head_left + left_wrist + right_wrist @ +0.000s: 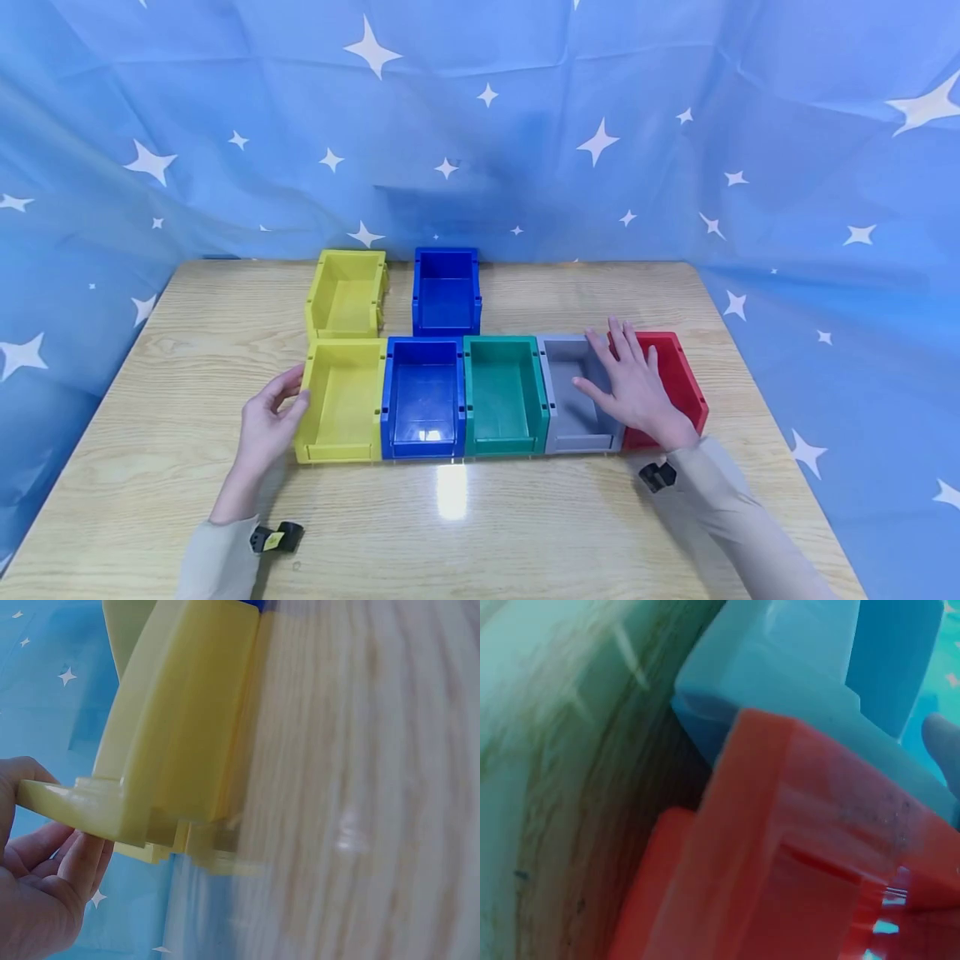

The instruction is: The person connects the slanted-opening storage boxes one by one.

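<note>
Five plastic bins stand side by side in the head view: yellow [345, 396], blue [423, 387], green [504, 392], grey [573, 400] and red [681, 379]. At the row's left end, my left hand [272, 417] pinches the side rim of the front yellow bin. In the left wrist view its fingers [79, 862] curl under that rim. My right hand [636, 383] spreads its fingers over the grey and red bins, hiding part of both. Their neighbouring edges show close up in the right wrist view, where only a fingertip is visible.
Behind the row, a second yellow bin [348, 287] and a second blue bin [447, 292] stand near the back edge of the wooden table [480, 542]. A blue star-patterned curtain [480, 125] hangs behind the table and along both sides.
</note>
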### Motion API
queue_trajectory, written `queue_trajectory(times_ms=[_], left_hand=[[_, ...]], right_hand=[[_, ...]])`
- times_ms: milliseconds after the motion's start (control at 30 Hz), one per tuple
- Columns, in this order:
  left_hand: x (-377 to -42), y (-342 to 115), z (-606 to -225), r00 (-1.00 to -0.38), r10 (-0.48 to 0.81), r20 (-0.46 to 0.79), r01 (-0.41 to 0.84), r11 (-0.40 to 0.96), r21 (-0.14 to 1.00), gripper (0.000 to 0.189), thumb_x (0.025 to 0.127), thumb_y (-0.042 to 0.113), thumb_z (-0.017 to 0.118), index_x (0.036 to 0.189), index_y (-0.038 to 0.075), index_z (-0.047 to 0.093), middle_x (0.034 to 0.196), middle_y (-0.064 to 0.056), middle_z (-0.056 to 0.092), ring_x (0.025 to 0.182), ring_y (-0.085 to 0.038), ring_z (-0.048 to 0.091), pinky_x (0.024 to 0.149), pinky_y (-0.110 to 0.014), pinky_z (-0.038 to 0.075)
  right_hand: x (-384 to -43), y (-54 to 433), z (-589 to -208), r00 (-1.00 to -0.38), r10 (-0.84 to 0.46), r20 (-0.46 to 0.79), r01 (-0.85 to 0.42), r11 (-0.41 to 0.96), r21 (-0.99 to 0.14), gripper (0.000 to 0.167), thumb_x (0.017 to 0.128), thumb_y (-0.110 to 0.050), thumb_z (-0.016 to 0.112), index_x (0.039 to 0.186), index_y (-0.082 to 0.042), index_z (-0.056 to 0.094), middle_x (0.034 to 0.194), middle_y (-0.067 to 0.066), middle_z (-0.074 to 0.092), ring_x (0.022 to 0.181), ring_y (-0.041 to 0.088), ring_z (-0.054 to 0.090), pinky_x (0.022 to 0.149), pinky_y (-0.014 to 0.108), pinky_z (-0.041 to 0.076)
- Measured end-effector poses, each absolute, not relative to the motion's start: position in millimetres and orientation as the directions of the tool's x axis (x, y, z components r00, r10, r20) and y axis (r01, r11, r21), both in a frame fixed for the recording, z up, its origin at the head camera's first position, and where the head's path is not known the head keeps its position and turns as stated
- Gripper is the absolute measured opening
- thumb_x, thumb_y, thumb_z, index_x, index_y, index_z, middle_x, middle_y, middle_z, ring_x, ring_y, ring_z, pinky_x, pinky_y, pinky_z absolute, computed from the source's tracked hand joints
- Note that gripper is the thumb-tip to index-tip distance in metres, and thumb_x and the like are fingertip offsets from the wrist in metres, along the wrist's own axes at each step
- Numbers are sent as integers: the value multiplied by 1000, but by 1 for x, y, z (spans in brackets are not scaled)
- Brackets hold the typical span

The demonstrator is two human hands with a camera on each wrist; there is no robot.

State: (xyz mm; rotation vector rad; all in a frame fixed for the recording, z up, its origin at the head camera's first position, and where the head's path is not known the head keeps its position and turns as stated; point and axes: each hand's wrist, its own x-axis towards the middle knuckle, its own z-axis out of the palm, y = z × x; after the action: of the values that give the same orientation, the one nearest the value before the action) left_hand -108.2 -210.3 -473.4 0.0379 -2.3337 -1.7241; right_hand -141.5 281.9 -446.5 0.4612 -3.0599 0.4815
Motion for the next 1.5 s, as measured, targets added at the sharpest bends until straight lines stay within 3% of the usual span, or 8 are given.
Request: queue_trajectory(times_ms=[200, 533, 767, 1133, 1267, 1500], left_hand=[[-111, -211, -474, -972, -148, 180, 127, 314, 941, 35, 85, -13, 52, 120, -17, 53, 105, -35, 57, 84, 6, 55, 63, -7, 49], [-111, -211, -469, -970, -138, 199, 150, 302, 942, 35, 86, -12, 52, 121, -15, 53, 105, -33, 58, 83, 6, 54, 65, -7, 49], [-111, -214, -471, -968, -148, 204, 152, 302, 941, 36, 86, -11, 54, 122, -13, 54, 105, -31, 59, 84, 6, 54, 64, -8, 50], [-105, -208, -461, -966, -167, 197, 141, 298, 944, 34, 85, -14, 51, 119, -18, 52, 104, -36, 56, 83, 4, 55, 65, -7, 49], [-106, -215, -472, -963, -186, 194, 131, 305, 943, 34, 85, -12, 53, 119, -14, 55, 102, -28, 60, 83, 2, 57, 64, -9, 51], [-104, -229, -473, -957, -209, 200, 122, 335, 934, 33, 84, -12, 56, 117, -13, 57, 95, 0, 63, 82, 5, 57, 66, -9, 51]], right_hand=[[-142, 283, -447, -955, -295, 39, -292, 907, -304, 82, 87, -50, 56, 150, -14, 19, 154, 22, 6, 140, 40, -1, 98, 77, 7], [-142, 283, -448, -957, -289, 26, -279, 892, -356, 89, 85, -48, 58, 152, -17, 7, 155, 18, -2, 140, 39, -5, 99, 76, 5], [-146, 283, -448, -953, -303, 22, -284, 865, -413, 93, 87, -45, 57, 151, -15, -3, 155, 15, -10, 139, 40, -10, 100, 75, -3], [-149, 279, -455, -956, -269, 118, -293, 863, -410, 95, 82, -47, 64, 152, -14, 10, 154, 20, 6, 140, 39, -4, 99, 76, 3], [-148, 274, -454, -957, -262, 126, -291, 871, -396, 96, 80, -47, 67, 151, -12, 13, 154, 20, 12, 140, 39, 2, 101, 74, 8], [-142, 259, -455, -955, -267, 130, -297, 863, -409, 90, 80, -47, 66, 149, -9, 22, 152, 18, 19, 140, 38, 8, 102, 73, 10]])
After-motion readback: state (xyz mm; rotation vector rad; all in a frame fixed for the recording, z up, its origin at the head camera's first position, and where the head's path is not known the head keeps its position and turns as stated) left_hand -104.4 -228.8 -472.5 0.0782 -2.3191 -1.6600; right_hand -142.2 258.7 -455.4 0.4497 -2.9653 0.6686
